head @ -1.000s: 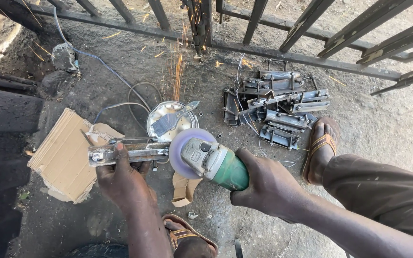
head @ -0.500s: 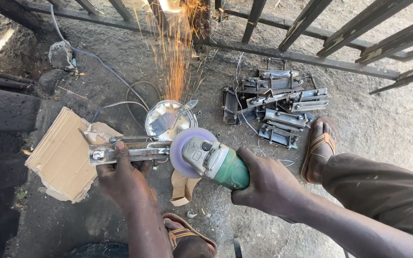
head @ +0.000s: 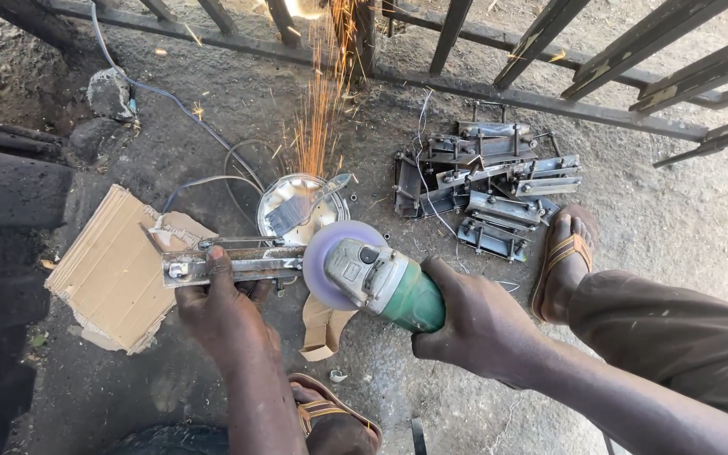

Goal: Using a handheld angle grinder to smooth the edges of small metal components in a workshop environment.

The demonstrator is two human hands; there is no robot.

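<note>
My left hand [head: 225, 307] presses down on a flat steel bracket [head: 238, 263] that lies across a piece of cardboard [head: 111, 270]. My right hand [head: 478, 324] grips the green body of an angle grinder [head: 377, 282]. Its spinning disc [head: 326, 257] meets the right end of the bracket. Orange sparks [head: 322, 101] stream away from the disc toward the top of the view.
A round metal bowl [head: 297, 206] sits just beyond the disc. A pile of steel brackets [head: 482, 185] lies at right, by my sandalled foot [head: 562, 261]. A barred metal gate [head: 549, 59] runs along the top. A cable [head: 170, 101] crosses the dirt ground; another sandal [head: 330, 417] is below.
The spark stream has grown longer and denser. Both hands, the bracket and the grinder stay in the same place.
</note>
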